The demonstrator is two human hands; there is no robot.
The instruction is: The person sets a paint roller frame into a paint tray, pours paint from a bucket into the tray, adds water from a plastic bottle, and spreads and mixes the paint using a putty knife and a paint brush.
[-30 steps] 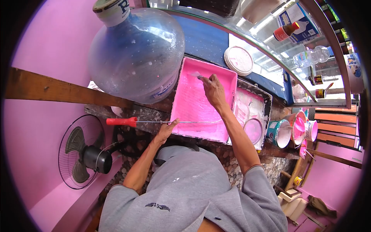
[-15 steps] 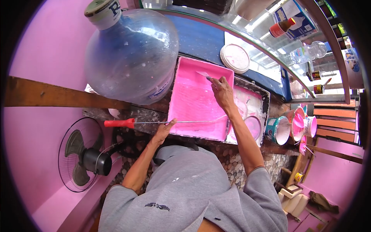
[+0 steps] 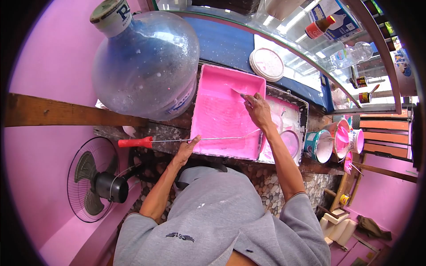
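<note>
A pink paint tray (image 3: 200,95) lies on the work surface in front of me, its floor coated with wet pink paint. My right hand (image 3: 257,110) holds a putty knife (image 3: 237,92) by its handle, the blade over the upper right part of the tray. At the tray's near left corner, my left hand (image 3: 187,150) has its fingers closed around the rim. A paint roller frame with a red handle (image 3: 136,142) rests across the tray's near end, its metal rod passing at my left fingertips. The roller's far end is partly hidden by my right forearm.
A large water jug (image 3: 146,66) stands left of the tray. Right of it sit a paint-smeared case (image 3: 304,117), a teal bucket (image 3: 312,146) and other paint containers. Stacked white lids (image 3: 267,64) lie beyond, near a glass cabinet. A fan (image 3: 95,179) is at lower left.
My right hand and the putty knife have moved slightly towards me inside the tray. My left hand stays at the tray's corner. The view has shifted a little.
</note>
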